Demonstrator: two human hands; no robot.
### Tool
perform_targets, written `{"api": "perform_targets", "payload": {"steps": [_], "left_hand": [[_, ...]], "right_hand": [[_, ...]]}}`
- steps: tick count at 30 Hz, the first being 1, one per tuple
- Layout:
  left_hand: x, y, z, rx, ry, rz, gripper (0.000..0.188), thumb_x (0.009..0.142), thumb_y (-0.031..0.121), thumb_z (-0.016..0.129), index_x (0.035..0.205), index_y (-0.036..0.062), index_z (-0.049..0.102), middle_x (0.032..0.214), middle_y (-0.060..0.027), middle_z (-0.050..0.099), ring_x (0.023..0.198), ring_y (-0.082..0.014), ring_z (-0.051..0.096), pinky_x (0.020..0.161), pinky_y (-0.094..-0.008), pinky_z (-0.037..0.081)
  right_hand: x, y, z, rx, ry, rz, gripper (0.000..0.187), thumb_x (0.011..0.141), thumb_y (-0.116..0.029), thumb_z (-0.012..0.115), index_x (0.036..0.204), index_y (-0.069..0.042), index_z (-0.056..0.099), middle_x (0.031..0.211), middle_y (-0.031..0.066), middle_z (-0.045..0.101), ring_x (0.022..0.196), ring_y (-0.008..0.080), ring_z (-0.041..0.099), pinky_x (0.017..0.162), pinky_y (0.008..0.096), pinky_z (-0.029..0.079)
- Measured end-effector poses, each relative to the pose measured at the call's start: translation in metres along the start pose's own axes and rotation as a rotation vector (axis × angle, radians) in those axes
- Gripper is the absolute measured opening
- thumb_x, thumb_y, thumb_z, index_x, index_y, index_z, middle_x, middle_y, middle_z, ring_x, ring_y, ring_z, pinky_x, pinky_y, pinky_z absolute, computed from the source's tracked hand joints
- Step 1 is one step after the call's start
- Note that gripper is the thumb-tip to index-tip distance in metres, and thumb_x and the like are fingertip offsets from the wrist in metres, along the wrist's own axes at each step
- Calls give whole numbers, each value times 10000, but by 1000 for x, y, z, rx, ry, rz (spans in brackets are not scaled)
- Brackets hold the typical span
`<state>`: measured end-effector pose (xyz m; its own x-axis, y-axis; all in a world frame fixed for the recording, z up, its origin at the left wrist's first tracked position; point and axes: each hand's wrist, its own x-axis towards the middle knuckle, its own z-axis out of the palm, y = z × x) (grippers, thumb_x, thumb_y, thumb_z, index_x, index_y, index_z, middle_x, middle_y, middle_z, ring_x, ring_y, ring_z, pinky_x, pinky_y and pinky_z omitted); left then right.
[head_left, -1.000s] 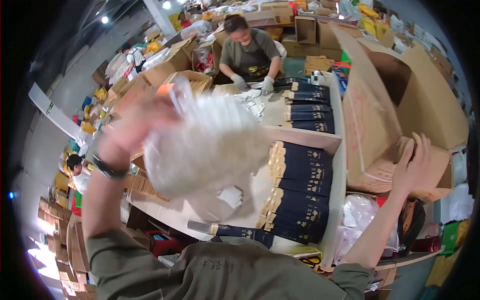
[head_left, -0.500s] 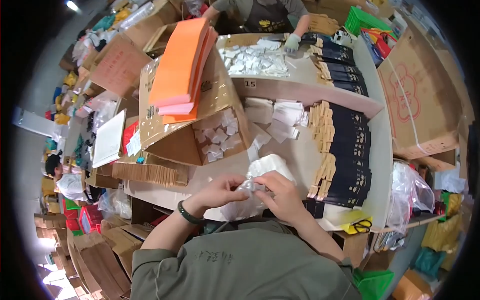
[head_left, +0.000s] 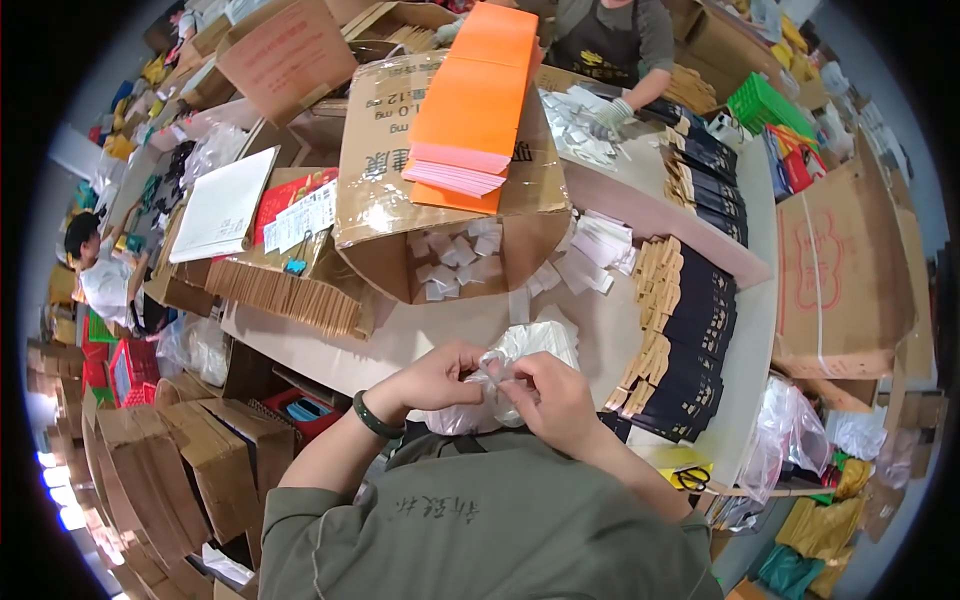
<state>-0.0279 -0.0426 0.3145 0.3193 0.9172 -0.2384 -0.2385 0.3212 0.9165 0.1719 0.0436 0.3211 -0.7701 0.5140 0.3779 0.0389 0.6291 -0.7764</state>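
A translucent white plastic bag (head_left: 546, 344) with pale contents lies at the table's front edge, close to my body. My left hand (head_left: 447, 378) pinches the gathered neck of the bag from the left. From the other side my right hand (head_left: 553, 398) has its fingers closed on the same twisted plastic, which forms a small loop between the hands. A dark bangle circles my left wrist. Just beyond the hands, an open cardboard box (head_left: 362, 222) on its side holds several small white packets (head_left: 456, 256). What exactly fills the bag cannot be made out.
Orange and pink card sheets (head_left: 478, 90) lie on the box. Rows of dark printed pouches (head_left: 695, 330) line the table's right side. Scissors (head_left: 692, 478) rest on yellow material at front right. Across a low divider (head_left: 725, 238), a co-worker's gloved hand (head_left: 612, 116) reaches among white packets.
My view has turned, so the box and table appear shifted. Both hands stay on the bag's neck, where a loop of plastic now shows. The co-worker's hand remains by the white packets.
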Motion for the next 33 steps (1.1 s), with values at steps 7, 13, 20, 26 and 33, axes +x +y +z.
{"api": "perform_targets", "payload": {"steps": [7, 13, 20, 26, 33], "left_hand": [[-12, -2, 20, 269, 88, -45, 99, 782, -1, 605, 876, 25, 624, 755, 12, 597, 698, -53, 523, 596, -233, 411], [-10, -16, 49, 1034, 141, 35, 183, 792, 261, 691, 787, 82, 649, 708, -109, 634, 657, -307, 613, 582, -384, 466], [-16, -47, 55, 1208, 208, 138, 153, 677, 245, 648, 657, 103, 594, 634, -114, 577, 617, -332, 592, 540, -437, 437], [-2, -34, 54, 1262, 136, 231, 141, 676, 202, 654, 641, 89, 577, 613, -121, 552, 594, -344, 570, 531, -433, 429], [-7, -40, 49, 1371, 231, 227, 97, 784, 194, 691, 763, 105, 660, 645, -125, 563, 618, -345, 573, 553, -445, 435]], "right_hand": [[-3, -12, -15, -460, -299, -302, 124, 769, -109, 664, 813, -69, 555, 739, 67, 552, 658, 260, 598, 555, 356, 479], [-34, -10, -15, -11, -384, 131, 93, 839, -131, 632, 831, -58, 575, 692, 22, 545, 623, 126, 549, 547, 279, 434], [-63, -17, -20, 995, -273, 739, 226, 940, -237, 609, 809, -58, 568, 676, -38, 524, 609, 45, 456, 541, 209, 363], [-77, -24, -38, 1241, -87, 603, 255, 951, -264, 598, 799, -63, 553, 643, -29, 523, 564, 45, 461, 497, 205, 356], [-71, -28, -58, 977, -113, 627, 198, 974, -224, 559, 864, -60, 573, 731, -3, 589, 614, 44, 520, 534, 186, 419]]}}
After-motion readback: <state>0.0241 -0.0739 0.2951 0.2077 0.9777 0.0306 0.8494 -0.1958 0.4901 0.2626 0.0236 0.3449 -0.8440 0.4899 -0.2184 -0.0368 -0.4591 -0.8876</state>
